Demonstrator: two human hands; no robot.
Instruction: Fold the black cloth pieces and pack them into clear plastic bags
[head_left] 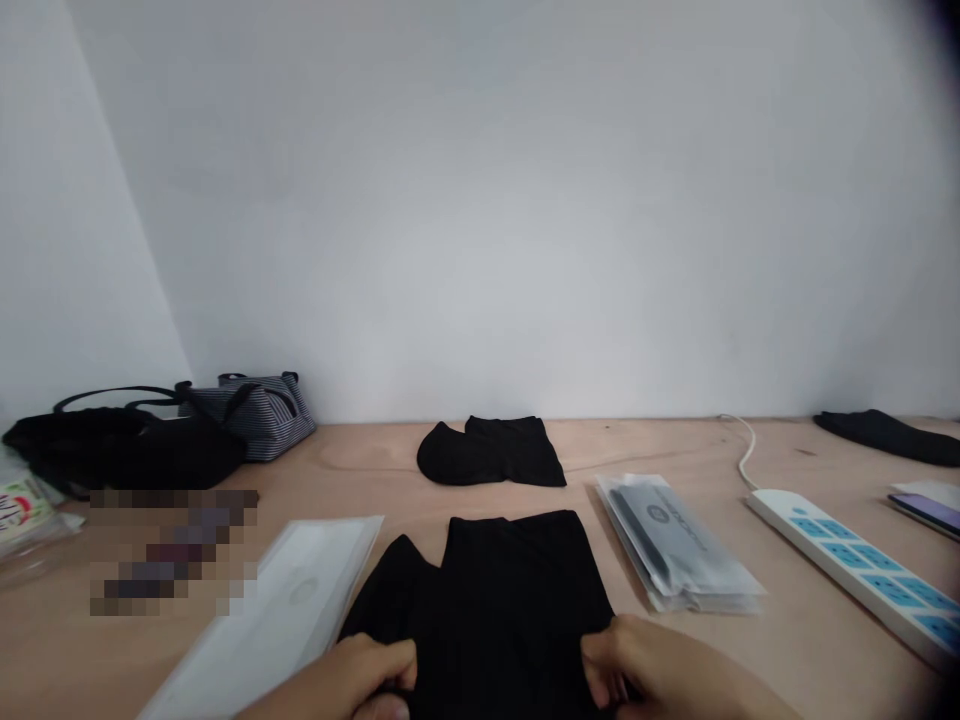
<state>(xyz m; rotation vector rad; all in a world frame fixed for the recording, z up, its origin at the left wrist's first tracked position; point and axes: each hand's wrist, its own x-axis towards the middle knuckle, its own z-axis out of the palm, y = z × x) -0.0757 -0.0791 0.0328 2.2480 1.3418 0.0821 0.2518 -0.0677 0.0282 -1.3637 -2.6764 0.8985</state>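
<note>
Black garment (517, 600) lies folded on the wooden table (645, 450), directly ahead of the person, with its near edge under both hands. Left hand (345, 680) is curled nearly closed at the near left corner, gripping the fabric; its thumb is partly cut off by the lower frame edge. Right hand (660, 665) is also partly closed, its fingers (600, 665) pinching the near right edge. Neither hand is spread open.

White packet (277, 620) lies just beside the garment on the left, at a slant. Clear packet (675, 545), holding dark contents, lies just beside it on the right. Second black garment (491, 452), also folded, sits farther out, near the wall (480, 200).

Right of these lies a white power strip (847, 565) with blue panels, its cable (744, 455) running toward the wall. Phone (926, 510) sits at the right frame edge, and a black cloth (885, 437) lies beyond it. At far left, a black bag (97, 450) and a striped bag (255, 415) stand by the wall. Items in front of them are pixelated and cannot be identified.
</note>
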